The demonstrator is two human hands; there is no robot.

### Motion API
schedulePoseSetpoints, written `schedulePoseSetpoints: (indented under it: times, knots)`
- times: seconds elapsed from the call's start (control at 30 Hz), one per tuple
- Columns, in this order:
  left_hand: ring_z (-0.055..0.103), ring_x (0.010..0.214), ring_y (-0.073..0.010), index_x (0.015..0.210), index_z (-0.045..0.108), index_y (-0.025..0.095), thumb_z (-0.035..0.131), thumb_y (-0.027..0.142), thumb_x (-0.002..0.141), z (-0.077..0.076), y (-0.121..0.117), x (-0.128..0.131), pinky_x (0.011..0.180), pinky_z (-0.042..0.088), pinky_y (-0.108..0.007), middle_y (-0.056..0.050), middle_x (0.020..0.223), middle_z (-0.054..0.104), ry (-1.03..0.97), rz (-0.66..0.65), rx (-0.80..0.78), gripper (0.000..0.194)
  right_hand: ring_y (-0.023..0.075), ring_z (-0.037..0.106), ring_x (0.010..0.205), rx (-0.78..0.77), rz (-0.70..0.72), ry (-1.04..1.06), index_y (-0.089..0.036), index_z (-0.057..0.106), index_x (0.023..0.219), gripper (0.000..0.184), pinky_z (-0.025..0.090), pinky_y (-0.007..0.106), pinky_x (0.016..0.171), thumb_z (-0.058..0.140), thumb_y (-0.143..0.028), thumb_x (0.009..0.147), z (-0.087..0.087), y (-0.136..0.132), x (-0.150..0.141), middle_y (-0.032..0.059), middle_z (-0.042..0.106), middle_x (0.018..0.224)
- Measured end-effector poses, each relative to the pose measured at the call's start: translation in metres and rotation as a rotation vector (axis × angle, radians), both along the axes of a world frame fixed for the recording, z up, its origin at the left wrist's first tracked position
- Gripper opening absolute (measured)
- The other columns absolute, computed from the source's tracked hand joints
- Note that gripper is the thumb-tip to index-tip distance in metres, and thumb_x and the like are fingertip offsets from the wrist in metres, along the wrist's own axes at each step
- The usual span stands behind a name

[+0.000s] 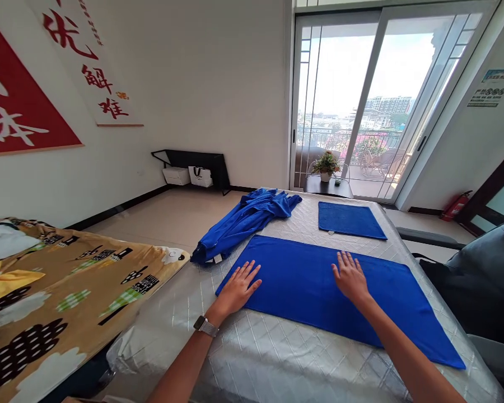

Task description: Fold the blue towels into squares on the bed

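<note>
A blue cloth (302, 285) lies spread flat in a long rectangle across the plastic-covered mattress (269, 358). On its left end rests my left hand (239, 288), palm down with the fingers spread; a watch (205, 326) is on that wrist. My right hand (351, 275) lies flat on the cloth right of its middle, fingers stretched out. Beyond it is a smaller blue cloth (350, 219), folded into a flat rectangle with a small pale tag at its near edge. To the far left, a crumpled heap of blue fabric (247, 221) lies with a white label showing.
A patterned tan blanket (92, 280) covers a surface at the left. Beyond the mattress stand a small dark table (327, 187) with a potted plant (326, 165), and a sliding glass door (361, 106). A dark chair (483, 274) borders the right side.
</note>
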State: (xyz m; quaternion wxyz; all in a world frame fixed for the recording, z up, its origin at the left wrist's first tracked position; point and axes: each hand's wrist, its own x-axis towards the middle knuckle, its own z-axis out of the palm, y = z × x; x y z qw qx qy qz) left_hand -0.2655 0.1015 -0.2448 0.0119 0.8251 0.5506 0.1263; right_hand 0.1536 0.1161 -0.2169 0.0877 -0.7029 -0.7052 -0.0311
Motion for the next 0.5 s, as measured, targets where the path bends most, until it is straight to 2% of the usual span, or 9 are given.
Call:
schedulePoseSetpoints:
  times: [0.07,0.13,0.23,0.33,0.5]
  knots:
    - [0.027,0.154,-0.0241,0.159,0.03,0.037,0.03,0.061,0.104,0.001,-0.008,0.008,0.126,0.022,-0.048,-0.001,0.166,0.03,0.021,-0.014,-0.018,0.06,0.0244,0.014,0.157,-0.076,0.181,0.062,-0.01,0.025,0.162,0.075,0.007,0.045,0.127,0.017,-0.055,0.102,0.001,-0.01,-0.056,0.0099,0.02,0.168]
    - [0.026,0.154,-0.0249,0.16,0.028,0.037,0.03,0.062,0.104,0.003,-0.012,0.011,0.126,0.02,-0.049,-0.001,0.167,0.03,0.042,-0.015,-0.03,0.061,0.0226,0.008,0.157,-0.16,0.288,0.107,-0.011,0.019,0.163,0.08,0.004,0.044,0.127,0.013,-0.062,0.102,-0.002,-0.021,-0.094,0.0075,0.012,0.169]
    - [0.025,0.155,-0.0259,0.161,0.024,0.036,0.029,0.062,0.104,0.005,-0.014,0.01,0.125,0.02,-0.051,-0.001,0.168,0.027,0.065,-0.028,-0.044,0.063,0.0217,0.003,0.158,-0.228,0.325,0.136,-0.013,0.015,0.164,0.085,0.0,0.045,0.127,0.009,-0.068,0.099,-0.006,-0.038,-0.11,0.0059,0.007,0.17]
    - [0.024,0.155,-0.0258,0.161,0.022,0.036,0.029,0.062,0.104,0.006,-0.014,0.007,0.125,0.02,-0.051,-0.001,0.168,0.025,0.08,-0.036,-0.054,0.063,0.0213,0.002,0.158,-0.241,0.276,0.123,-0.016,0.013,0.164,0.087,-0.002,0.046,0.127,0.008,-0.073,0.098,-0.013,-0.053,-0.084,0.0043,0.006,0.17]
    - [0.026,0.154,-0.0255,0.161,0.022,0.037,0.03,0.062,0.104,0.003,-0.013,0.007,0.125,0.019,-0.05,-0.001,0.168,0.026,0.077,-0.028,-0.018,0.063,0.0216,0.008,0.157,-0.185,0.051,0.034,-0.016,0.016,0.164,0.088,0.002,0.046,0.128,0.01,-0.073,0.097,-0.036,-0.082,0.005,0.0031,0.011,0.17]
